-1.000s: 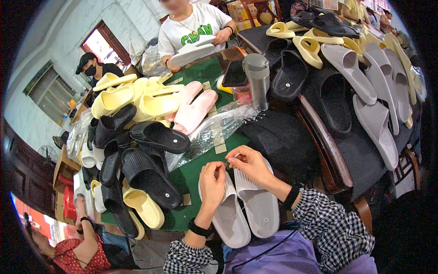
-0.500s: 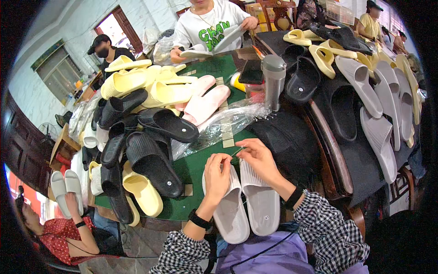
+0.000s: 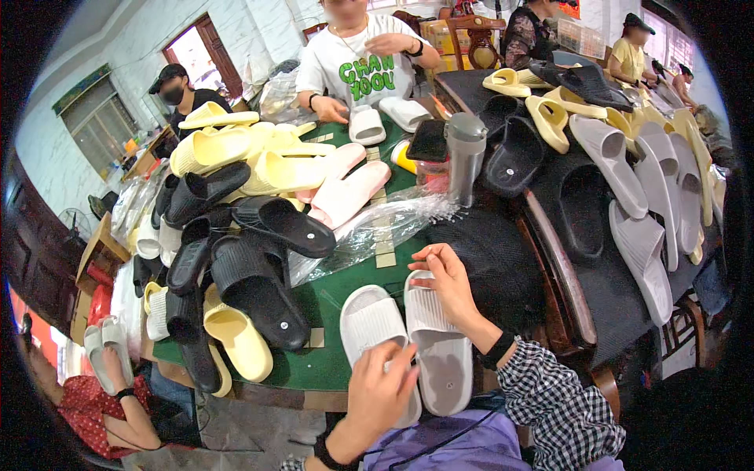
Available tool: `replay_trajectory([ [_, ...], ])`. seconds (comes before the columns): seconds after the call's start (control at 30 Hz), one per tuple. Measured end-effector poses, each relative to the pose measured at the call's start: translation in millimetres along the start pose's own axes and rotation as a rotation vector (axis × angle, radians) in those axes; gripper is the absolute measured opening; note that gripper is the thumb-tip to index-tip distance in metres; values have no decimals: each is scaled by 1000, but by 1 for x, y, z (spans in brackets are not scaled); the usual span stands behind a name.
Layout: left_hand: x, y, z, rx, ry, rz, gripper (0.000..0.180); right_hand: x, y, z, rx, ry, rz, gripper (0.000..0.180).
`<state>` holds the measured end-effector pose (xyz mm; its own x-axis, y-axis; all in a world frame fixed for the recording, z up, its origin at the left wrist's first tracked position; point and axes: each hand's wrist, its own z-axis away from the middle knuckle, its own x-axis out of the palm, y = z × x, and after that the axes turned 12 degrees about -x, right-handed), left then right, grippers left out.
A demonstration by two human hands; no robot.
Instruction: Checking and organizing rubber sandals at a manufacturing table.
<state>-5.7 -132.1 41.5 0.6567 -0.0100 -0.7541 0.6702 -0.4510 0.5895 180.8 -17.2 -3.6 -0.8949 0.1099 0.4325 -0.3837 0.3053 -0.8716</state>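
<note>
A pair of light grey slippers lies at the table's near edge in front of me, a left slipper [image 3: 366,318] and a right slipper [image 3: 444,369], toes pointing away. My left hand [image 3: 379,396] is over the left slipper's footbed and strap, its fingers loosely bent and slightly apart. I see nothing held in it. My right hand [image 3: 449,289] hovers at the right slipper's ribbed strap, fingers curved and apart, with no object visible between them. The left slipper's heel is partly hidden by my left hand.
Black slippers [image 3: 263,294], yellow slippers [image 3: 239,330] and pink slippers [image 3: 349,195] pile up on the left. Beyond are a plastic bag [image 3: 345,243], a grey tumbler [image 3: 465,157] and a co-worker [image 3: 357,71]. More grey slippers [image 3: 640,251] lie right, past a black mesh bag [image 3: 487,271].
My hands have parted from the thin green strand they held together. The left hand came down toward me, and the strand is no longer visible. Across the table, the co-worker set down the grey slippers.
</note>
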Motion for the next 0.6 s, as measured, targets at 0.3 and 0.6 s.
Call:
replay_trajectory([
  [0.3, 35, -12, 29, -69, -141, -386, 60, 1, -88, -7, -308, 120, -200, 15],
  [0.6, 43, -12, 39, -105, -139, -427, 65, -40, -229, 49, -945, 298, 95, 10],
])
